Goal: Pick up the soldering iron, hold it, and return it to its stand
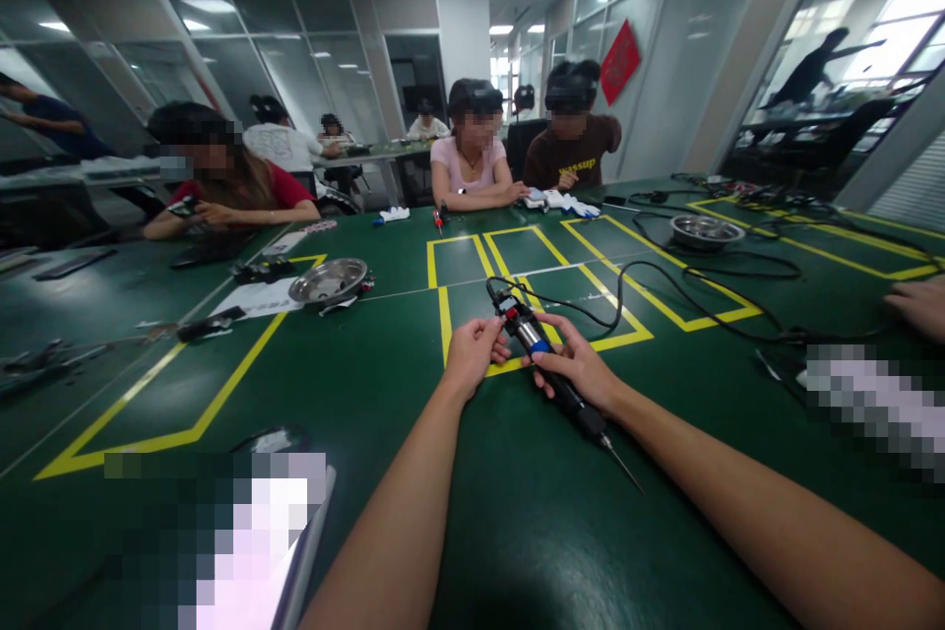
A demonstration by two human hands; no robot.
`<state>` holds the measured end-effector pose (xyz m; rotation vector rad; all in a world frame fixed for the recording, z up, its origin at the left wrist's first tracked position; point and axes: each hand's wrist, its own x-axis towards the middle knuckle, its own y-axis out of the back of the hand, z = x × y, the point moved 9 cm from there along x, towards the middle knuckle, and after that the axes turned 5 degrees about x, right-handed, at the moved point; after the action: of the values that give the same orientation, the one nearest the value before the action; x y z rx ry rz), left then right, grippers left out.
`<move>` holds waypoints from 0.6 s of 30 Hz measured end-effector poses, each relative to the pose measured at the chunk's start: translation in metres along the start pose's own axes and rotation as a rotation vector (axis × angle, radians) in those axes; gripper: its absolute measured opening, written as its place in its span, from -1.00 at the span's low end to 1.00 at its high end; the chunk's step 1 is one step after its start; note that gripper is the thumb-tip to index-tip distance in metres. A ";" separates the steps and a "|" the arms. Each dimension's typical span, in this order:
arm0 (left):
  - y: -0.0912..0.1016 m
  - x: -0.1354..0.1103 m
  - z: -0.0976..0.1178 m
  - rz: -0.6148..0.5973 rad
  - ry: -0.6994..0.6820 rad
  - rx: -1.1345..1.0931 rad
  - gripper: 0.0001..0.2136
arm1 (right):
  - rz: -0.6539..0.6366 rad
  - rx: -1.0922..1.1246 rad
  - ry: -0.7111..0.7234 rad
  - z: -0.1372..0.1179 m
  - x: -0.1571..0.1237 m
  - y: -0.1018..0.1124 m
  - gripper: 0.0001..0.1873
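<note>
An electric screwdriver (pixel 568 400) lies slantwise in front of me, its long thin bit pointing down and right towards my body. It has a black grip, a blue ring and a silver section. My right hand (pixel 583 369) is closed around the middle of its body. At the tail end, by a small red part, the curled fingers of my left hand (pixel 473 354) pinch the tool; exactly which part they grip is partly hidden. A black cord (pixel 620 300) runs from the tail in a loop to the right.
Yellow tape rectangles (pixel 443 315) mark the green table (pixel 384 394). Metal bowls stand at left (pixel 329 282) and right (pixel 707 231). White gloves (pixel 561 203) and a red-handled screwdriver (pixel 439 218) lie across the table, near two seated people. Another person's hand (pixel 919 305) rests at the right edge.
</note>
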<state>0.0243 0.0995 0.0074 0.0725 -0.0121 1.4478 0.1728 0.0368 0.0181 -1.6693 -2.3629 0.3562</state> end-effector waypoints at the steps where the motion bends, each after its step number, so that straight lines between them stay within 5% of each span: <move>1: 0.001 0.001 0.000 0.004 0.000 0.004 -0.66 | 0.001 -0.003 0.000 0.000 0.001 0.000 -0.15; 18: -0.005 0.003 -0.001 -0.099 0.016 -0.129 -0.68 | -0.008 0.063 -0.001 -0.005 0.001 -0.003 -0.15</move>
<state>0.0293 0.1024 0.0064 -0.0436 -0.0876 1.3454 0.1719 0.0370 0.0239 -1.6318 -2.3337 0.4257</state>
